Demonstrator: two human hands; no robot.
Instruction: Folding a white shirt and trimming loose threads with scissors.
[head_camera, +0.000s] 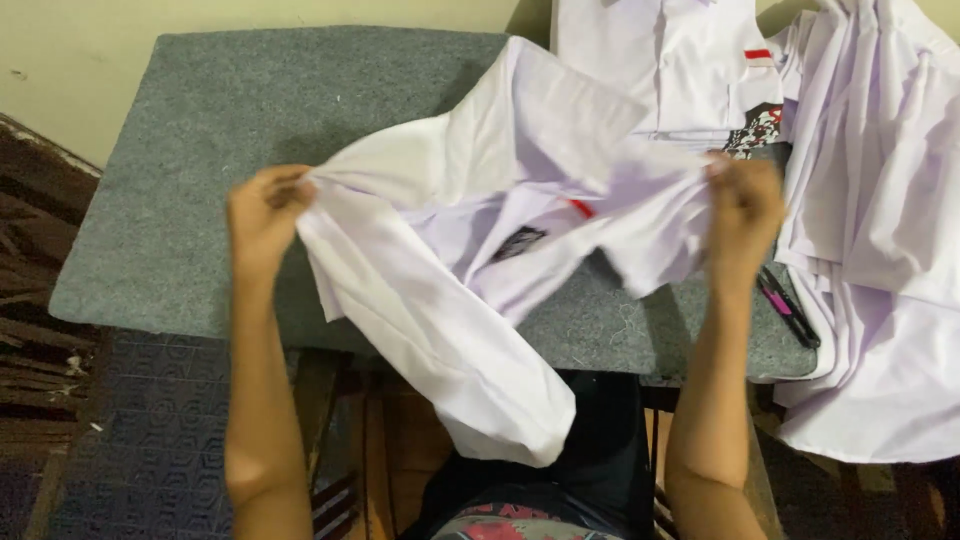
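Note:
A white shirt (470, 250) with a small dark badge and a red tab is stretched between both hands above a grey felt-covered table (200, 150). My left hand (262, 215) pinches the fabric at its left edge. My right hand (742, 205) grips a bunched part at the right. One sleeve hangs down over the table's front edge toward my lap.
A folded white shirt (680, 70) with a red tab and a dark badge lies at the table's back. A heap of white shirts (880, 230) drapes over the right side. A black and pink pen (788, 308) lies near the right front edge. Patterned floor at left.

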